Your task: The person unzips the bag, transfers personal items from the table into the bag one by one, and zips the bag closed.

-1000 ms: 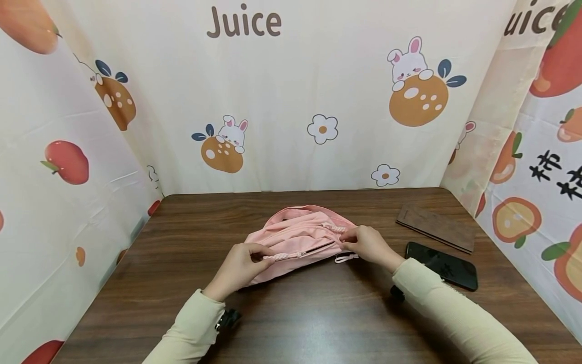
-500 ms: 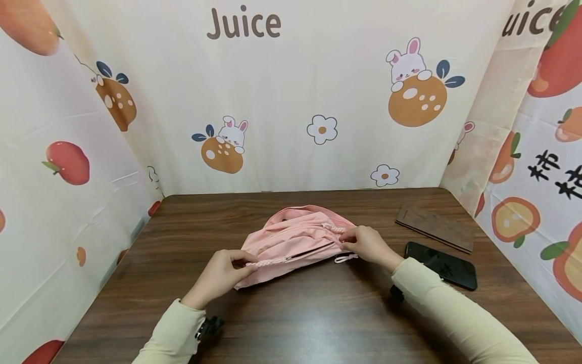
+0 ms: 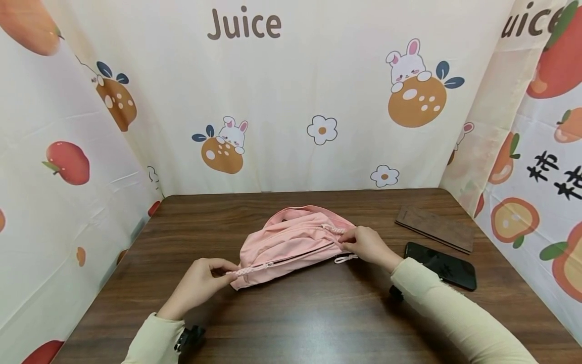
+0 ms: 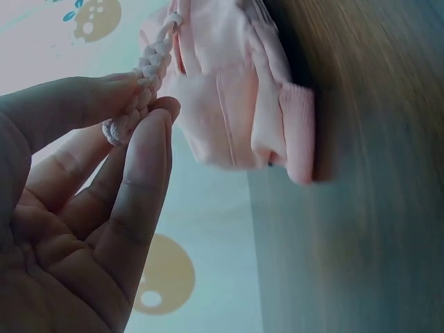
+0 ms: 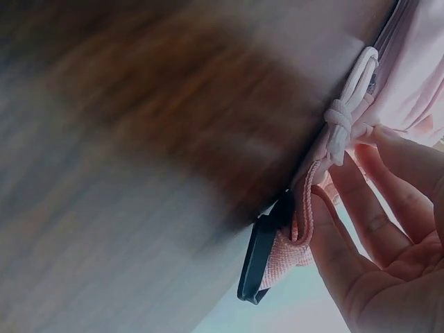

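A pink waist bag (image 3: 291,242) lies on the dark wood table. At the bag's left end my left hand (image 3: 200,280) pinches a braided zipper-pull cord (image 4: 151,69) between thumb and fingertips. The cord is stretched out from the zipper slider (image 3: 269,264), with a dark line of zipper to its right. My right hand (image 3: 367,245) pinches the fabric at the bag's right end. Near it, the right wrist view shows a knotted pale cord loop (image 5: 340,118), pink webbing (image 5: 284,260) and a black buckle (image 5: 257,260).
Right of the bag, a black phone (image 3: 441,265) lies on the table (image 3: 313,323) close to the right forearm. Behind the phone is a flat brown wallet-like case (image 3: 435,227). A printed curtain (image 3: 291,101) stands at the table's back edge.
My left hand has moved left and toward me, drawing the cord and zipper slider along the bag. The dark zipper line has grown longer. My right hand stays in place.
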The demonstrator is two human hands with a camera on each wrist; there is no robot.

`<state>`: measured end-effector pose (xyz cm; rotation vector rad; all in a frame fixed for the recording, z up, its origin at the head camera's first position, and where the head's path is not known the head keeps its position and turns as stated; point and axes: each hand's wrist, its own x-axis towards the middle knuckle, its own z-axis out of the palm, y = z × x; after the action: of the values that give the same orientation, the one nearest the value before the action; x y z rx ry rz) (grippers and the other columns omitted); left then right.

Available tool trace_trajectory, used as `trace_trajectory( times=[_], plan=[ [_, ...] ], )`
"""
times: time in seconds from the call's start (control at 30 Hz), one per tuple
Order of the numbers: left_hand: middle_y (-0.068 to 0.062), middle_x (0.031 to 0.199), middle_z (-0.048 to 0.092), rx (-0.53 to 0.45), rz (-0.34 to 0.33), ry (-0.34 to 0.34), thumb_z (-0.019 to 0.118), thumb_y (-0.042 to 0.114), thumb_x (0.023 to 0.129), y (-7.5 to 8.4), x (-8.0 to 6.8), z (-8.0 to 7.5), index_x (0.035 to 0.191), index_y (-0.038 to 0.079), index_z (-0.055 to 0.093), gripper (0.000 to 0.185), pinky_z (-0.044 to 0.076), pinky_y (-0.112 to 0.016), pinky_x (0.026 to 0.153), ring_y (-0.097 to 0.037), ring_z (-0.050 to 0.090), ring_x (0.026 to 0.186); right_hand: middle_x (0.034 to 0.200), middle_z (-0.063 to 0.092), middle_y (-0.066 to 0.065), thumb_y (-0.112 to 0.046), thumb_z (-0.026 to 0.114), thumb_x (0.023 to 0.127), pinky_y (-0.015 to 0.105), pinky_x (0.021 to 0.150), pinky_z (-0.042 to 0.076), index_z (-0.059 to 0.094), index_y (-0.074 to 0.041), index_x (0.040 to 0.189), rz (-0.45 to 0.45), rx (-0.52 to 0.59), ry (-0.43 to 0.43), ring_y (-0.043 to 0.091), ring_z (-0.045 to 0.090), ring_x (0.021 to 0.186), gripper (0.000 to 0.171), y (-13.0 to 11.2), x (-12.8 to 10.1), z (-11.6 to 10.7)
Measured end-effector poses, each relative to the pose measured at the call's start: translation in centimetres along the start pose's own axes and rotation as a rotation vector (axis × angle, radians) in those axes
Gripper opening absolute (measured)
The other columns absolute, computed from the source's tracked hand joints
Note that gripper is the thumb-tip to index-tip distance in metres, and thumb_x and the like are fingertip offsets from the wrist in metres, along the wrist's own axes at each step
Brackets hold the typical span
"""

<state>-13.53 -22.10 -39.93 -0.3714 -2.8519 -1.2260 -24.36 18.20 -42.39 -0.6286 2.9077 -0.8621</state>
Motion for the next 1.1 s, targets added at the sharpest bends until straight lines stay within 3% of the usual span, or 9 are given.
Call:
trace_trajectory(
  times=[0.53,0.8,1.1],
  plan=[
    [0.009,0.088,0.073,0.080,-0.093,-0.041,0.075,0.027,0.086,-2.2,-1.6,-2.0,0.089,0.028,0.076,0.004,0.046,-0.021,0.064,0.000,0.056,0.072,0.100,0.075,0.006,-0.016,0.072,0.087,0.034,0.071,0.049,0.079,-0.012,0.096,0.008,-0.010,0.000,0.013,0.061,0.081,0.012,-0.2,0.2,0.1],
    [0.006,0.084,0.071,0.078,-0.133,-0.057,0.077,0.029,0.084,-2.9,-2.3,-2.5,0.089,0.022,0.075,0.009,0.046,-0.020,0.064,0.000,0.054,0.071,0.101,0.075,0.006,-0.017,0.072,0.087,0.033,0.072,0.048,0.079,-0.013,0.094,0.020,-0.007,0.001,0.014,0.061,0.082,0.011,-0.4,0.2,0.0],
    [0.006,0.080,0.069,0.073,-0.085,-0.123,0.075,0.022,0.085,-3.4,-1.5,-1.5,0.088,0.017,0.074,0.006,0.046,-0.021,0.063,0.001,0.056,0.071,0.101,0.074,0.006,-0.015,0.072,0.086,0.034,0.073,0.048,0.079,-0.014,0.093,0.029,-0.007,0.001,0.015,0.061,0.083,0.010,-0.5,0.2,-0.1]
  ],
)
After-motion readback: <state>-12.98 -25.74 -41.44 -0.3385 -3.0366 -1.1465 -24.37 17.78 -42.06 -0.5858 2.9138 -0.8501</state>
